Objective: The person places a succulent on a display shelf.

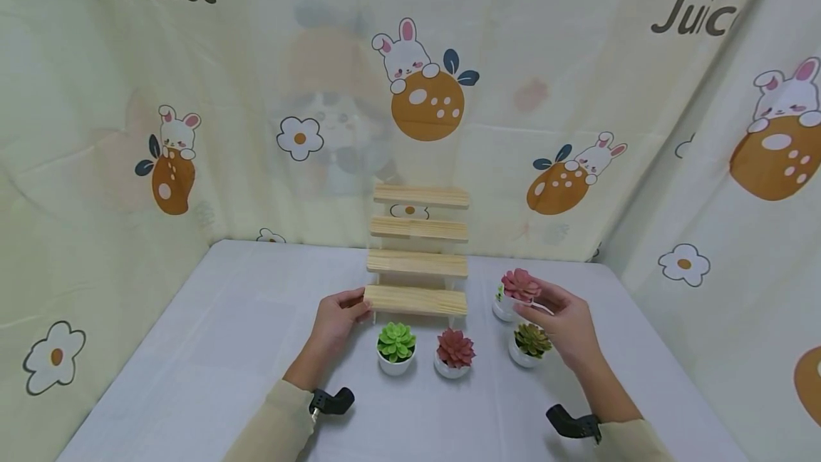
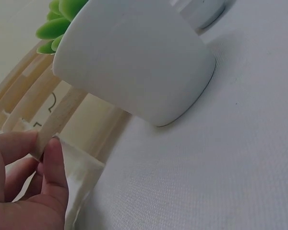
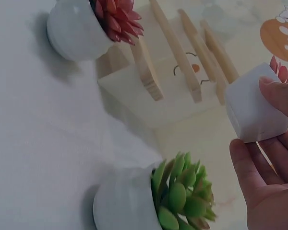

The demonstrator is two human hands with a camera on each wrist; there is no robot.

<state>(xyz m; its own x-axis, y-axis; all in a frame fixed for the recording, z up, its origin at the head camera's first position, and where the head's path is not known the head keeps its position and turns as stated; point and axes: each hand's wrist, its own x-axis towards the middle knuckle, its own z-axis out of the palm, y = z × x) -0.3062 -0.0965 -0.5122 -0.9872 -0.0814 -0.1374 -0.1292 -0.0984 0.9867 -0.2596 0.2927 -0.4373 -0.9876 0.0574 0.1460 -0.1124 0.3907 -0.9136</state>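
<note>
The pink plant (image 1: 521,285) in its white pot (image 3: 252,108) is to the right of the wooden shelf (image 1: 417,262), grasped by the right hand (image 1: 566,321). The left hand (image 1: 335,323) pinches the left end of the shelf's lowest board (image 1: 415,300), and a green plant (image 1: 396,342) and a red plant (image 1: 455,348) stand in front of the shelf.

Head view looks forward and down over the table (image 1: 250,348) I'm standing by, far enough back to fit the whole shelf (image 1: 417,299). Left wrist view sits low, tilted, very near a white pot (image 2: 134,62); right wrist view, low, turned sideways, also faces the shelf, which all three share.
</note>
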